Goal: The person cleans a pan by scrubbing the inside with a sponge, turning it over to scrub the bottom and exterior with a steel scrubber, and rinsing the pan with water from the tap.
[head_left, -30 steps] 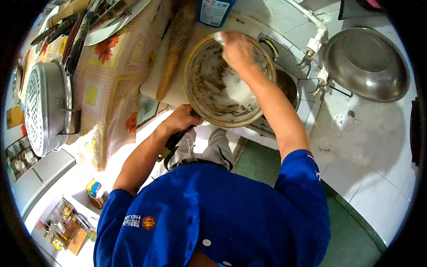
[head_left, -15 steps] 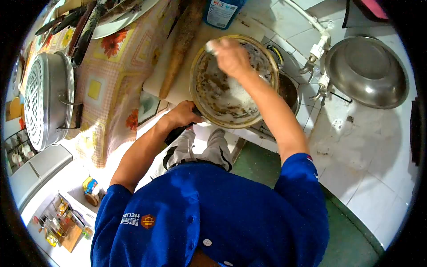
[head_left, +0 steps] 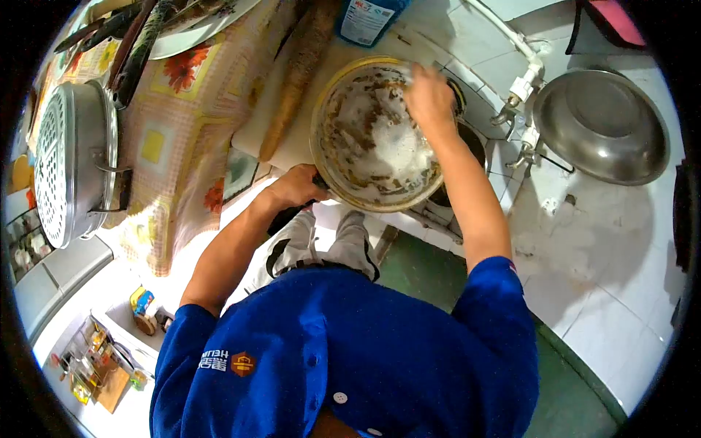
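A round pan with a yellowish, stained rim holds white foam and brown residue smeared over its bottom and sides. My left hand is closed around the pan's dark handle at the lower left. At the pan's upper right inner wall is my right hand, fingers bent together and slightly smeared by motion. Whatever it holds is mostly hidden; a small pale bit shows at the fingertips.
A blue bottle stands behind the pan, beside a long brown tapered object. To the right are water taps and an upturned metal basin. A steamer pot sits left by the patterned tablecloth.
My right hand has swept from the pan's upper left side across to its upper right side. My left hand keeps its grip on the handle, and the foam's centre is more exposed.
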`<state>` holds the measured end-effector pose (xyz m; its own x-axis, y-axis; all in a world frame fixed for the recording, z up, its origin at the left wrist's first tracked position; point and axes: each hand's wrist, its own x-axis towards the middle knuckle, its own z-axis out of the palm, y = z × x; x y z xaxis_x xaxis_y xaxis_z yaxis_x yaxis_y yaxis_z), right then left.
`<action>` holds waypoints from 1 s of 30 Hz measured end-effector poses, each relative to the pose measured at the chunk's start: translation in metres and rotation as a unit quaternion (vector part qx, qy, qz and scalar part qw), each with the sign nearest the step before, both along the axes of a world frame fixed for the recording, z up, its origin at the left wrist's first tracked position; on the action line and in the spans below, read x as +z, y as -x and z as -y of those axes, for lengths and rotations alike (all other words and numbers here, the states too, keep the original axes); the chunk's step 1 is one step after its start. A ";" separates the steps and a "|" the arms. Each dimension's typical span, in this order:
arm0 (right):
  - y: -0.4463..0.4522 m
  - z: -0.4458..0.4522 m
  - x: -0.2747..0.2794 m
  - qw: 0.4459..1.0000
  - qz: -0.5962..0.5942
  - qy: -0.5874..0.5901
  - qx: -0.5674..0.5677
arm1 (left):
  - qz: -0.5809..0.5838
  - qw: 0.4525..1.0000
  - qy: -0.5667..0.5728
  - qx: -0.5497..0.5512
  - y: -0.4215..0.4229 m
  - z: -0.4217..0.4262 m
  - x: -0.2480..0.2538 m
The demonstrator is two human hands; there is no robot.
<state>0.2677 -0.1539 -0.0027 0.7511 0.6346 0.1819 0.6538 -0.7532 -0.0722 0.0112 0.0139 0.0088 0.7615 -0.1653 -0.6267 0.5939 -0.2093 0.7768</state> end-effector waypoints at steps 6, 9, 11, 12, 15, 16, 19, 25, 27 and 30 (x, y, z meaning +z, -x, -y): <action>0.041 0.090 0.003 0.981 -0.036 0.048 -0.183 | -0.036 0.998 0.055 0.012 0.001 -0.002 -0.003; 0.033 0.080 -0.007 0.982 -0.034 0.024 -0.185 | 0.015 0.999 0.045 0.019 0.003 0.000 -0.009; 0.017 0.055 -0.008 0.990 -0.012 -0.005 -0.142 | -0.018 0.999 0.034 0.009 -0.001 0.001 -0.006; 0.009 0.037 -0.009 0.995 0.012 -0.031 -0.095 | -0.051 0.998 0.025 0.002 -0.002 0.001 -0.005; 0.016 -0.022 -0.006 0.999 -0.038 -0.026 0.026 | 0.000 1.000 0.025 0.003 -0.002 0.002 -0.005; 0.026 -0.042 -0.001 0.994 -0.064 -0.030 0.083 | 0.018 1.000 0.025 0.004 -0.001 0.001 -0.007; 0.067 -0.063 0.012 0.963 -0.038 -0.054 0.261 | -0.025 0.999 -0.021 -0.001 -0.001 0.002 -0.012; 0.012 -0.041 -0.002 0.993 -0.006 -0.017 0.119 | 0.006 1.000 -0.011 0.007 0.003 0.003 -0.014; -0.004 -0.008 0.001 0.999 0.007 0.016 0.029 | -0.040 0.998 0.047 0.030 0.002 0.002 -0.010; 0.012 0.048 0.015 0.995 -0.034 0.033 -0.083 | -0.013 0.996 0.076 0.034 0.006 0.002 -0.019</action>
<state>0.2556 -0.2022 0.0123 0.8558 0.5095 0.0894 0.5152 -0.8551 -0.0581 0.0055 0.0118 -0.0098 0.7586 -0.2078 -0.6176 0.6225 -0.0488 0.7811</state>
